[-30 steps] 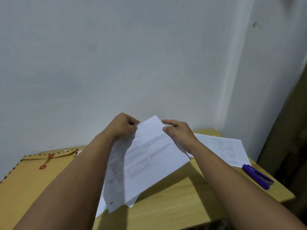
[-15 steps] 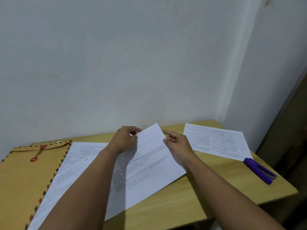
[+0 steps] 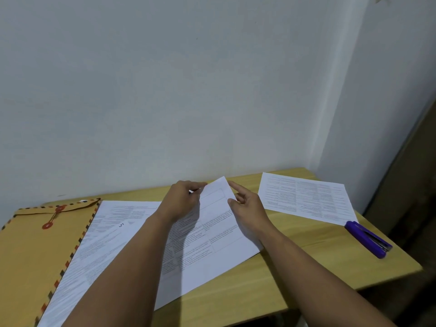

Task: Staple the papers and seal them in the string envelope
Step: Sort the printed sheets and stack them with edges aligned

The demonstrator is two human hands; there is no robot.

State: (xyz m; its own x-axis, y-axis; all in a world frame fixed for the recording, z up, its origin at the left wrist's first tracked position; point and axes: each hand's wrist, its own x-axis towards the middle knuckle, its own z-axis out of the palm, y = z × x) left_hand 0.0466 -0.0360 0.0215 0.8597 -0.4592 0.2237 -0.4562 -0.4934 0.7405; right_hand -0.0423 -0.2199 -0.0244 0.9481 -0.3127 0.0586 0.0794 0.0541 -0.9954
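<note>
**Head view: both hands on the top sheet**

Head camera looks down on a wooden desk (image 3: 295,263) set against a pale wall. The left hand (image 3: 180,201) pinches the far corner of the middle sheet (image 3: 212,241) with curled fingers; the right hand (image 3: 247,206) holds that sheet's right edge between thumb and fingers, forefinger straight. Another sheet (image 3: 106,234) lies partly under it, overlapping the envelope (image 3: 35,244) at the desk's left edge. A third sheet (image 3: 304,199) lies near the far right corner, the purple stapler (image 3: 368,239) just beside it at the right edge.
</note>
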